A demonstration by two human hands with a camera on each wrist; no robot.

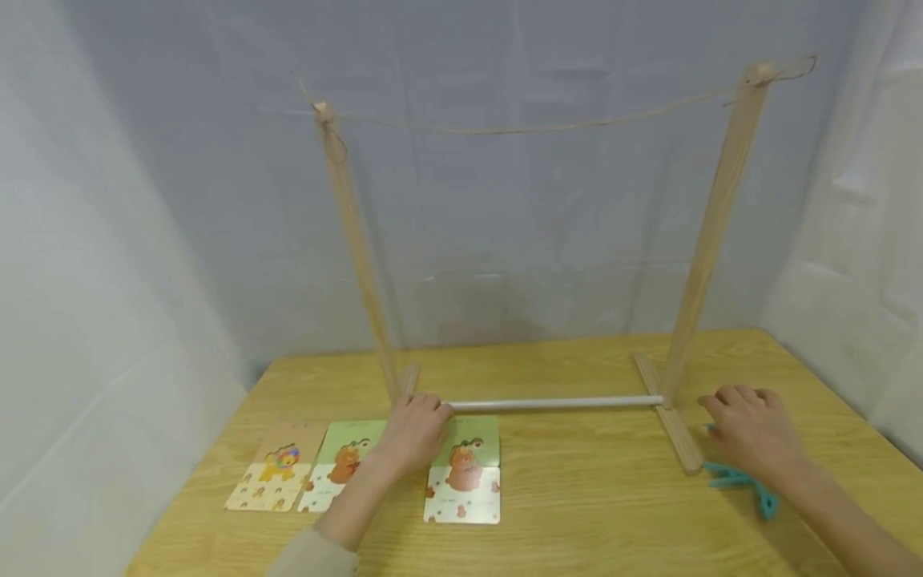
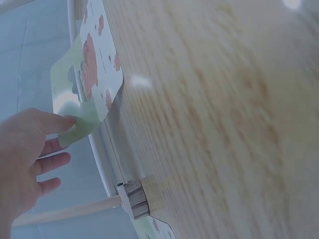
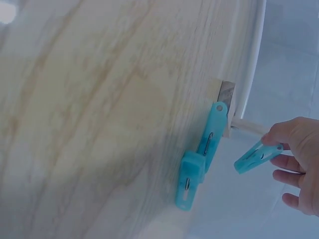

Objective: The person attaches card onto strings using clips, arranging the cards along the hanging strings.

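My left hand (image 1: 414, 433) pinches the top corner of a green-and-white bear card (image 1: 465, 473). In the left wrist view this card (image 2: 101, 59) bends upward at the end between the thumb and forefinger of my left hand (image 2: 27, 154). At the right, my right hand (image 1: 753, 437) is above the table. The right wrist view has my right hand (image 3: 299, 159) pinching a teal clothespin (image 3: 256, 158) by one end. Two more teal clothespins (image 3: 212, 134) lie on the tabletop close by; in the head view, clothespins (image 1: 743, 478) show partly beneath the hand.
A wooden frame has two posts (image 1: 710, 232), a white rod (image 1: 548, 403) between their bases and a sagging string (image 1: 534, 128) across the tops. Left on the table (image 1: 577, 497) lie a lion card (image 1: 274, 473) and another bear card (image 1: 339, 469), partly behind my left arm.
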